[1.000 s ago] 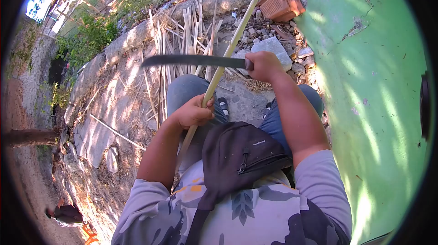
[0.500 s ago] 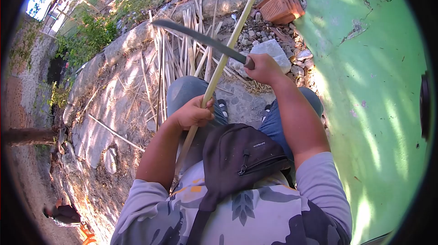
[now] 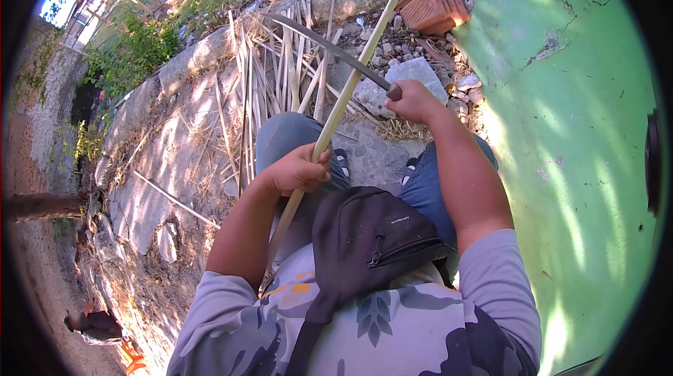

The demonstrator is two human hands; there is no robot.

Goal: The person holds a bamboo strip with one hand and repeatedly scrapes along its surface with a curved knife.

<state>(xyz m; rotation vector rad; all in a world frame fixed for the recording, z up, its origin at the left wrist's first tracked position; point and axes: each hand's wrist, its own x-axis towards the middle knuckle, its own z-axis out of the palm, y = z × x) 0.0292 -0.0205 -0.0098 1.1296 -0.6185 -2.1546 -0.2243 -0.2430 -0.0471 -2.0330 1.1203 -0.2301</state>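
My left hand (image 3: 301,168) is closed around a long pale strip of split wood or bamboo (image 3: 348,86), which slants from beside my left side up and away to the right. In my right hand (image 3: 416,101) is the handle of a machete (image 3: 329,48), held in a fist. Its long dark blade points to the upper left and crosses the strip well above my left hand, apparently against it. The strip's lower end runs behind my left forearm.
Several loose strips (image 3: 280,74) lie heaped past my knees. A pale stone block (image 3: 412,81) and stacked orange tiles (image 3: 434,11) sit at upper right. A green wall or floor surface (image 3: 561,166) fills the right side. Another person (image 3: 98,327) is at lower left.
The machete and my right hand have shifted slightly to the right, with the blade at a steeper slant across the strip. My left hand keeps its hold in nearly the same place.
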